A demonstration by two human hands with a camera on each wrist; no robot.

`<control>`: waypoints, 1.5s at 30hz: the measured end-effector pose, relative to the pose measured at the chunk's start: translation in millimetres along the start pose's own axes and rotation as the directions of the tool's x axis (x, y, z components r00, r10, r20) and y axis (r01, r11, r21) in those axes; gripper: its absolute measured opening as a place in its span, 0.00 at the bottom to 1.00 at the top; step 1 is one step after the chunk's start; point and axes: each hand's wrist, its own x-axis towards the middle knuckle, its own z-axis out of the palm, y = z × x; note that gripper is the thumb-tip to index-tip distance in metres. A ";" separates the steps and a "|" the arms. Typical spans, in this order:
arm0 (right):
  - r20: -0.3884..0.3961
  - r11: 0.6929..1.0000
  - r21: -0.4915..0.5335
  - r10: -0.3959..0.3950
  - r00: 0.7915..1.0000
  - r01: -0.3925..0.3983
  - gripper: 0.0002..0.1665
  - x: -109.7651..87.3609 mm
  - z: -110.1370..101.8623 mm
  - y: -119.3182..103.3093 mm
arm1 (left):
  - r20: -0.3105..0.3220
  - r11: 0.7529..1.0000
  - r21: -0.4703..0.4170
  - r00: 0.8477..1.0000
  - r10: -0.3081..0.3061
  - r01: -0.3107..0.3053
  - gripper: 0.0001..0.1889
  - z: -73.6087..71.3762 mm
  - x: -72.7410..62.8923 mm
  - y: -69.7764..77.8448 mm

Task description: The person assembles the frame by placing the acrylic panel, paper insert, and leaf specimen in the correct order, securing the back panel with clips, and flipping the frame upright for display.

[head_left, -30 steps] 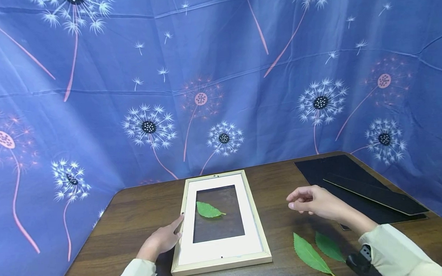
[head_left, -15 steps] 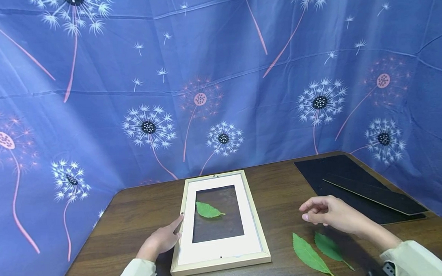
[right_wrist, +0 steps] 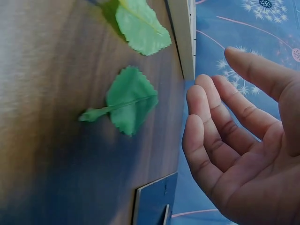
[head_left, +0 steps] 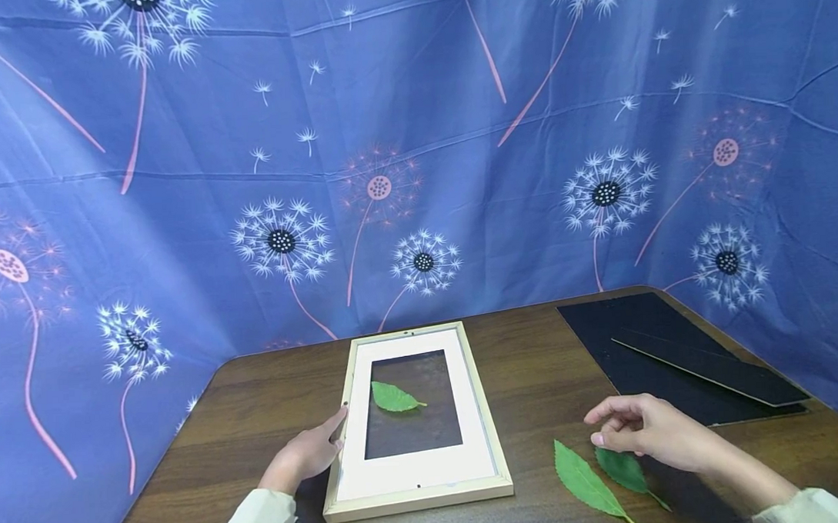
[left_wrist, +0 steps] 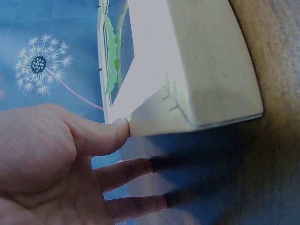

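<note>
Here, a picture frame (head_left: 420, 504) is touched, at lower centre.
One leaf (head_left: 394, 398) is seen within its window; its left edge is met by the left hand (head_left: 304, 453), fingers extended. The right hand (head_left: 664, 431), loosely curled, is held near two leaves (head_left: 584, 479), lower right.

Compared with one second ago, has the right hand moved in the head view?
Yes: judged against the pale frame, the right hand has shifted rightward, away from it, and back toward the person, nearer the darker loose leaf.
</note>
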 end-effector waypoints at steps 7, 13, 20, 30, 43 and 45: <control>0.040 0.998 0.058 -0.033 0.999 0.030 0.16 -9.7 4.6 8.6 | 0.003 1.000 -0.003 1.000 -0.007 0.007 0.29 0.1 0.2 0.3; 0.069 0.996 0.090 -0.031 0.997 0.025 0.15 -19.3 8.7 13.7 | 0.008 1.000 -0.009 1.000 -0.011 0.011 0.29 0.4 -0.1 1.0; 0.089 0.994 0.105 -0.024 0.996 0.014 0.13 -27.7 14.7 21.6 | 0.014 1.000 -0.019 1.000 -0.011 0.011 0.29 1.9 0.8 0.0; 0.152 0.986 0.168 -0.024 0.988 -0.002 0.07 -33.5 20.7 29.2 | 0.017 1.000 -0.018 1.000 -0.016 0.017 0.29 3.2 2.4 -1.3; 0.164 0.992 0.025 0.119 0.979 -0.125 0.10 -38.0 26.6 19.5 | 0.012 1.000 -0.013 1.000 -0.021 0.021 0.29 4.0 3.0 -1.8; 0.168 0.992 0.006 0.126 0.978 -0.128 0.12 -37.8 26.6 22.0 | 0.011 1.000 -0.013 1.000 -0.023 0.023 0.29 3.9 3.2 -1.8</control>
